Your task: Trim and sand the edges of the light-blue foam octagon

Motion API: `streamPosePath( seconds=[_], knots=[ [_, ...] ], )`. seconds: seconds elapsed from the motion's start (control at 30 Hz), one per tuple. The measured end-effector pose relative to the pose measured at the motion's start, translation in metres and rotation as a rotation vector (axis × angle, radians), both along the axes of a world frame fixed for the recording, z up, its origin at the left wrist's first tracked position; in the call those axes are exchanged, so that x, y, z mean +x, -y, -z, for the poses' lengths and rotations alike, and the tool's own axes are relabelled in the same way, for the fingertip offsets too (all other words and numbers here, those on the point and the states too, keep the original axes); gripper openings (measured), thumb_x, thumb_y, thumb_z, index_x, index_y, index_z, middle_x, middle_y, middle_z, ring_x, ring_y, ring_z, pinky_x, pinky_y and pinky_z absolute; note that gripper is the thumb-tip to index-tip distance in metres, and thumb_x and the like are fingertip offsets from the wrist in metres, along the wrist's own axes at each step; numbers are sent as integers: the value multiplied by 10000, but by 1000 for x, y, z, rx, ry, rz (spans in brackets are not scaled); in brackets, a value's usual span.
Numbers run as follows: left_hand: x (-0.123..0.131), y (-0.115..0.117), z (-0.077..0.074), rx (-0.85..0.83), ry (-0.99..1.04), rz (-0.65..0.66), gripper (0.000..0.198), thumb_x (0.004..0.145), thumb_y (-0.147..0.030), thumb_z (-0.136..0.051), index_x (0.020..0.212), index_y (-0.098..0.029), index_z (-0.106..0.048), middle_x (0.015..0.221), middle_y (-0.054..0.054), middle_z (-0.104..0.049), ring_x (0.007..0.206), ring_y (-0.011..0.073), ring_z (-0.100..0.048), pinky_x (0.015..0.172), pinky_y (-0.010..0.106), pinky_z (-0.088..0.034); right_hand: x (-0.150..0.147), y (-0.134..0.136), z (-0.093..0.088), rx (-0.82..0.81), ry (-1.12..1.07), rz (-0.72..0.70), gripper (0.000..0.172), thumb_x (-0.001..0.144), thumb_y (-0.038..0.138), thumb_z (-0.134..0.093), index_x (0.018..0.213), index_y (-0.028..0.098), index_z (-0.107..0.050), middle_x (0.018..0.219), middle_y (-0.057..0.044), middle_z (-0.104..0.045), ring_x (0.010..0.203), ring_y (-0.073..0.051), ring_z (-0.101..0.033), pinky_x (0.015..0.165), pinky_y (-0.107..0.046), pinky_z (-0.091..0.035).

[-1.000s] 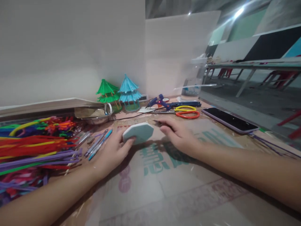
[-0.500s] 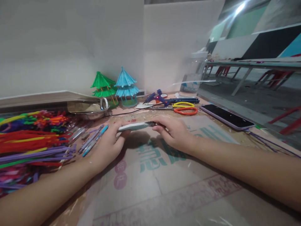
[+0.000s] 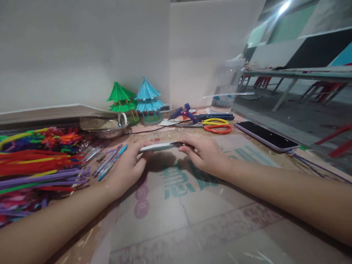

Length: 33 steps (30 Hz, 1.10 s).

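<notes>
On the cardboard mat [image 3: 176, 205], my left hand [image 3: 126, 165] grips the white foam piece [image 3: 156, 147] by its left edge, and my right hand [image 3: 205, 152] pinches a dark tool [image 3: 178, 144] against its right edge. The piece was tilted face-up a second ago and is now level and edge-on, so I judge its rim is being worked. Beyond lie pens [image 3: 110, 163], scissors [image 3: 217, 126] and a glue gun [image 3: 184, 112].

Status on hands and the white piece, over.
Left hand grips white piece, edge-on. Right hand holds dark tool, tip at piece's edge. Nothing in the way.
</notes>
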<state>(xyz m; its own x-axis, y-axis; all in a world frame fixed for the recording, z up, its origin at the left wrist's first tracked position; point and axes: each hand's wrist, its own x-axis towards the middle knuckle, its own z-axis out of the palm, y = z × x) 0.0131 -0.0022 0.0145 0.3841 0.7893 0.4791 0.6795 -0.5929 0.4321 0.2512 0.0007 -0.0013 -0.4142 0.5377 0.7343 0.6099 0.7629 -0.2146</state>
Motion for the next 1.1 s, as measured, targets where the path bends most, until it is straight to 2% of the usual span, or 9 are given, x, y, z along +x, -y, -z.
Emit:
streamPosePath(
  seconds=[0.33, 0.63, 1.1],
  knots=[
    [0, -1, 1, -17, 50, 44, 142, 863, -200, -419, 890, -220, -557, 871, 15, -635, 833, 180, -593, 777, 289, -481, 1, 0, -1, -23, 12, -9, 237, 941, 297, -472, 887, 172, -666, 735, -39, -655, 677, -161, -562, 624, -265, -389],
    [1, -2, -1, -45, 43, 6, 119, 865, -219, -429, 877, -207, -546, 819, 3, -610, 776, 168, -576, 734, 270, -477, -1, 0, 0, -23, -40, -16, 216, 930, 269, -482, 915, 155, -664, 748, -44, -669, 662, -161, -567, 609, -264, -393],
    [1, -2, 0, 3, 28, 32, 155, 846, -223, -410, 882, -218, -560, 835, 17, -616, 824, 185, -587, 786, 284, -492, -1, -2, 2, 80, 19, -38, 226, 948, 293, -484, 948, 150, -659, 799, -65, -687, 735, -176, -600, 665, -275, -418]
  ],
)
